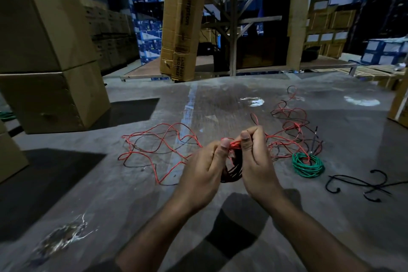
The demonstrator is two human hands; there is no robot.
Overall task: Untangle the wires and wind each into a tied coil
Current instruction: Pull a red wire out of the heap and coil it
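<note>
Red-black wire coil (pixel 231 170), pinched by both hands

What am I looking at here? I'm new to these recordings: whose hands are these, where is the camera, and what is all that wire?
There is no machine. A person wears a camera on the head, looking down at their own hands above a grey floor. The left hand and right hand both pinch a small red-and-black wire bundle held between them. Loose red and black wire trails from it over the floor on both sides. To the right lie a finished green coil and some black wire pieces. Cardboard boxes stand at the left.
</note>
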